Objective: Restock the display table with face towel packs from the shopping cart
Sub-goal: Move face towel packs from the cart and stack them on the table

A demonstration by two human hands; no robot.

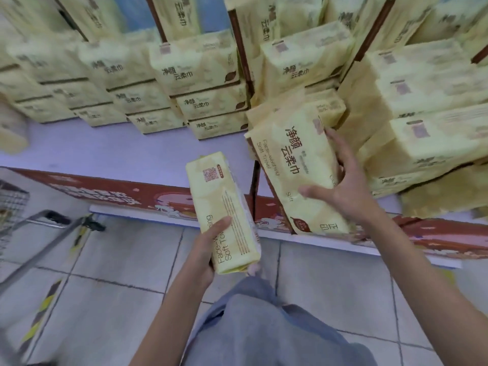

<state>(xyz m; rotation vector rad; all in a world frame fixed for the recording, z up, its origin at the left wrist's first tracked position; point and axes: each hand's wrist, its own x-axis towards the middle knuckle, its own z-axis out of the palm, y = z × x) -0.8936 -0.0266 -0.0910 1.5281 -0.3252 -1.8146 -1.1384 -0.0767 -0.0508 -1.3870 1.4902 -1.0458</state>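
From here I judge the restock well along: stacks (200,64) of towel packs line the back and right of the bench (118,151), with a bare strip of its top left at the front, so there is room for more. Two packs are in hand and not yet set down. My left grip (208,249) is clamped on the narrow pack (224,207) from its lower end, thumb across the printed face, and the pack stands on end over the floor, just short of the bench edge. My right grip (340,186) clasps the wide pack (295,167), fingers round its far side and thumb on the near face; that pack sits tilted at the bench's front edge, beside the right-hand stacks. Only a corner of the cart (13,204) shows at far left, so I cannot tell what remains in it.
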